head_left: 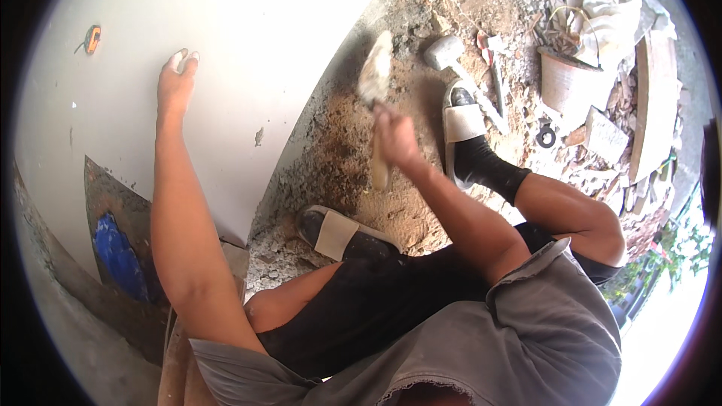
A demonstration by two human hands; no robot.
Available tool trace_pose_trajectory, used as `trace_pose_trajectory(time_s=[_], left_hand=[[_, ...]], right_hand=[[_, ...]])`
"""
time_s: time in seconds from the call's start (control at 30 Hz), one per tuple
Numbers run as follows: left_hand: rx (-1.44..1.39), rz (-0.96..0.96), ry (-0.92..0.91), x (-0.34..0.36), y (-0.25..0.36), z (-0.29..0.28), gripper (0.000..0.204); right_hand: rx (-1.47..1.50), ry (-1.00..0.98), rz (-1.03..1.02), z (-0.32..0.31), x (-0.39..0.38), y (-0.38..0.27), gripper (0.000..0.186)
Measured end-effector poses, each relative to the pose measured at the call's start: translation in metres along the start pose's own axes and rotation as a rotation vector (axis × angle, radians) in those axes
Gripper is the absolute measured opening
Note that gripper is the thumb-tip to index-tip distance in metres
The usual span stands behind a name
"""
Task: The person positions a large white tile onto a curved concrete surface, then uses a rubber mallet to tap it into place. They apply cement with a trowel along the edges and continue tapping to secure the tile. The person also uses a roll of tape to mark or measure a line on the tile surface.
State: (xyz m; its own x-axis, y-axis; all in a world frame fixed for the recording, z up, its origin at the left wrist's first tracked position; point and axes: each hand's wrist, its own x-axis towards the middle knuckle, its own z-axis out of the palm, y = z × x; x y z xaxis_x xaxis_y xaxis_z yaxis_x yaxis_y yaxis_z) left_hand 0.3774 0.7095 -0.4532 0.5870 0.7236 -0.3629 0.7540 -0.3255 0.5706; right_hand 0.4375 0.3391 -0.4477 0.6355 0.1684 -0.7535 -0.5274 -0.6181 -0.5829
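Note:
My right hand (395,135) is closed around the pale handle of a trowel (376,68). Its blade, smeared with light material, points away from me above the rough ground. On the left, my left hand (177,83) is over a large white panel (233,22), its fingers curled and their tips whitened. Something pale shows between those fingers, too small to make out. An orange and black tape measure (92,39) lies on the panel to the left of that hand.
Crumbly ground (323,150) borders the panel. A mallet (445,53) lies beyond my right foot, with a bucket (568,83) and a roll of black tape (545,135) farther right. Rubble, a board (653,105) and white sacks are at the far right; a blue patch (120,256) is near left.

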Motion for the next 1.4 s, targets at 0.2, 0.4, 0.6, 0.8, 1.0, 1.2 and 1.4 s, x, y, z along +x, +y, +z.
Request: trace_pose_trajectory(time_s=[0.2,0.4,0.6,0.8,1.0,1.2,1.4], left_hand=[[0.021,-0.041,0.007,0.002,-0.012,0.004,0.057],[0.051,0.002,-0.019,0.008,-0.01,0.008,0.058],[0.057,0.003,-0.031,-0.005,0.003,0.003,0.057],[0.072,-0.048,0.008,-0.015,-0.015,-0.007,0.057],[0.108,-0.009,0.031,-0.007,-0.042,-0.011,0.058],[0.047,0.051,0.115,0.003,-0.047,-0.01,0.062],[0.032,-0.07,0.159,-0.012,-0.05,-0.025,0.06]], right_hand=[[0.055,-0.1,-0.087,0.023,0.023,0.015,0.037],[-0.322,0.005,-0.321,0.018,-0.006,0.054,0.039],[-0.048,-0.056,-0.112,0.013,0.026,0.01,0.039],[-0.115,-0.05,-0.332,0.091,-0.015,0.052,0.034],[-0.23,-0.242,-0.235,0.07,-0.07,0.083,0.043],[-1.284,-0.39,-0.136,-0.082,-0.048,0.03,0.047],[-1.506,-0.516,-0.449,-0.071,-0.024,0.014,0.04]])
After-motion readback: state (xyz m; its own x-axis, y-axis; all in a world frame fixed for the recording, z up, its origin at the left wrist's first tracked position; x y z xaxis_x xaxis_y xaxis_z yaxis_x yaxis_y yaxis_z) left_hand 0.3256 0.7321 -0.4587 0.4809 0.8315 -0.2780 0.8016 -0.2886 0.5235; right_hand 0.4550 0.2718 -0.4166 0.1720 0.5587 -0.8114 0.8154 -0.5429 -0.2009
